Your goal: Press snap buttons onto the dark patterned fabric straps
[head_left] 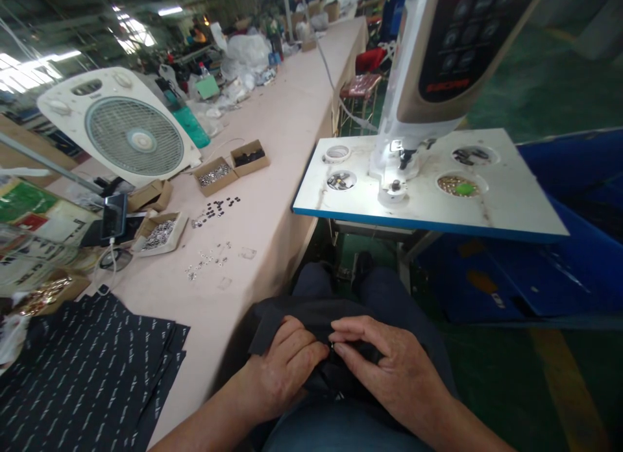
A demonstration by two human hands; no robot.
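Observation:
A piece of dark cloth (316, 309) lies bunched over my lap. My left hand (292, 358) is closed on it, with thumb and fingers pinching the fabric. Close beside it, my right hand (379, 354) pinches a small shiny metal snap fastener (332, 345) between thumb and fingertips, right against the cloth. The fastener is tiny and mostly covered by the fingers, so its exact shape is hard to make out. The fingertips of both hands are almost touching.
A snap press (394, 173) stands on a white board (360, 208) ahead, with cups of small parts. On the left table are a fan (141, 140), boxes of fasteners (160, 234), loose fasteners (209, 257), a phone (114, 216) and dark printed fabric (87, 367). Blue bins (491, 283) stand right.

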